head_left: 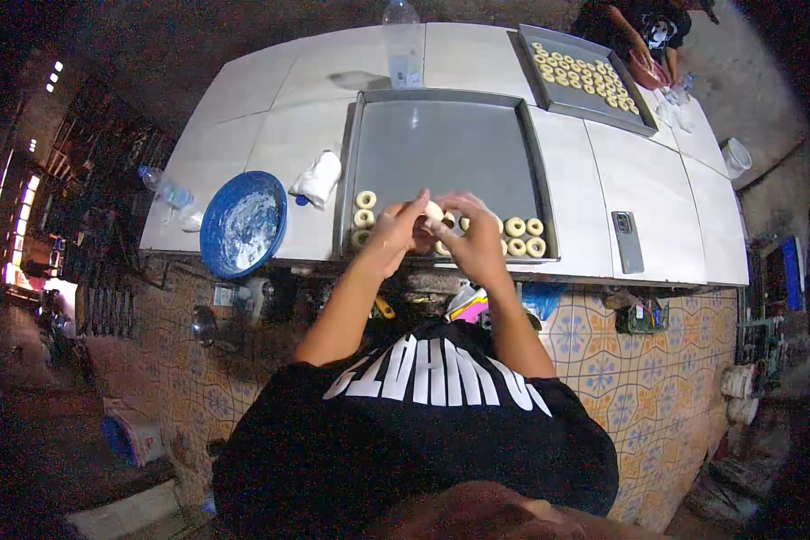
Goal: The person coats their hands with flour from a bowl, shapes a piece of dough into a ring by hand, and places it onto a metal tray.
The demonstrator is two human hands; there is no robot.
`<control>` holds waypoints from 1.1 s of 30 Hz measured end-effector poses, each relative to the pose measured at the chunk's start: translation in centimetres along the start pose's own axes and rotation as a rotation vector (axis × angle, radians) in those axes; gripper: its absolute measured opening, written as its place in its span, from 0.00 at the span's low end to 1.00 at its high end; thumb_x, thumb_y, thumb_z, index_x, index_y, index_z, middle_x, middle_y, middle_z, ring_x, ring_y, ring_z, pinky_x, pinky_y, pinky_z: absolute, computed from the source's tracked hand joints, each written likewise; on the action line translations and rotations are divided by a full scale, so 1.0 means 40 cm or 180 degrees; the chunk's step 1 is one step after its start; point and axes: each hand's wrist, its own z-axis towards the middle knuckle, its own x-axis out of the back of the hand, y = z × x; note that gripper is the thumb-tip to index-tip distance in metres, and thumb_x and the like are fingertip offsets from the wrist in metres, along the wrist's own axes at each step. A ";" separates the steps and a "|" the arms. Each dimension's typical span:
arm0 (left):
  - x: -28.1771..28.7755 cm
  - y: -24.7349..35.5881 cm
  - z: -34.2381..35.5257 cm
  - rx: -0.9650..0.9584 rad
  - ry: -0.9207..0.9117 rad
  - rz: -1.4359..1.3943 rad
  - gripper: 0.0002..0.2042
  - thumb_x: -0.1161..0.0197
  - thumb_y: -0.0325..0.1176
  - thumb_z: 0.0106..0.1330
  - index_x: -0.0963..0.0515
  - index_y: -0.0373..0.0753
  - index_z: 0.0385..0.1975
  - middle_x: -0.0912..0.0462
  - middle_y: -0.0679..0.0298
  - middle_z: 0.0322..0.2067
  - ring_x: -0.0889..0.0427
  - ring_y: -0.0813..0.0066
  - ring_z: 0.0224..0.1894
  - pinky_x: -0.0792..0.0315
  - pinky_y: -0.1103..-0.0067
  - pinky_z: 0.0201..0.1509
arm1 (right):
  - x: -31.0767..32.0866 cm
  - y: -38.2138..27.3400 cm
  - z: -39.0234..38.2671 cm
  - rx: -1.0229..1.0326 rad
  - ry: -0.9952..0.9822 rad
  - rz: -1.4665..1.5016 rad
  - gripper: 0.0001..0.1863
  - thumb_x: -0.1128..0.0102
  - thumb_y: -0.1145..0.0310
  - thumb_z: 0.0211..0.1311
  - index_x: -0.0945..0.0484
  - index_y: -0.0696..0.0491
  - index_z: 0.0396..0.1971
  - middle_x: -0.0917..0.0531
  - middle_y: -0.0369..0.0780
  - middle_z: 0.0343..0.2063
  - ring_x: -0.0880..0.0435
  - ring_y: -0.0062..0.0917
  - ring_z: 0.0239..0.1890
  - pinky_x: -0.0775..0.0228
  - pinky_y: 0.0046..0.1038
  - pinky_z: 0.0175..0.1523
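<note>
My left hand (396,236) and my right hand (477,247) meet over the front edge of a large grey metal tray (445,135). Between their fingertips they pinch a small pale piece of dough (434,211). The right fingers are partly smeared by motion. Dough rings lie in the tray along its near side: several by the left wall, such as this ring (364,218), and several at the right, such as this one (515,227). More rings behind my hands are partly hidden.
A blue bowl (274,220) with white residue stands left of the tray, beside a white bag (319,175). A clear bottle (403,54) stands behind. At right lies a phone (627,241). Farther back are a second ring-filled tray (549,94) and a person with a red bowl (646,72).
</note>
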 end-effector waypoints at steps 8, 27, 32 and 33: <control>-0.018 0.002 -0.016 -0.1575 0.0301 0.1200 0.15 0.35 0.30 0.73 0.19 0.34 0.57 0.13 0.59 0.47 0.14 0.72 0.48 0.21 0.78 0.55 | -0.014 0.040 0.001 -0.1133 0.0249 0.1796 0.16 0.37 0.70 0.71 0.18 0.59 0.54 0.12 0.42 0.45 0.14 0.24 0.46 0.22 0.26 0.52; -0.052 0.009 -0.022 -0.2004 0.0539 0.1682 0.16 0.31 0.25 0.68 0.18 0.29 0.55 0.13 0.56 0.47 0.14 0.75 0.45 0.19 0.81 0.51 | -0.007 0.010 0.005 -0.0889 0.0347 0.1779 0.16 0.38 0.69 0.72 0.17 0.60 0.55 0.12 0.40 0.43 0.15 0.21 0.44 0.23 0.24 0.50; -0.070 -0.033 -0.005 -0.2204 0.0059 0.1537 0.22 0.31 0.23 0.67 0.23 0.31 0.61 0.16 0.56 0.54 0.15 0.74 0.49 0.20 0.78 0.55 | -0.011 0.062 0.001 -0.1149 0.0643 0.1787 0.15 0.39 0.66 0.73 0.15 0.60 0.51 0.12 0.40 0.42 0.16 0.20 0.42 0.25 0.23 0.47; -0.074 -0.040 0.001 -0.2332 0.0073 0.1639 0.21 0.31 0.23 0.66 0.21 0.30 0.59 0.15 0.55 0.53 0.14 0.75 0.47 0.19 0.79 0.51 | -0.005 0.057 -0.001 -0.1152 0.0596 0.1773 0.15 0.39 0.66 0.73 0.15 0.60 0.51 0.12 0.40 0.42 0.16 0.20 0.42 0.25 0.23 0.47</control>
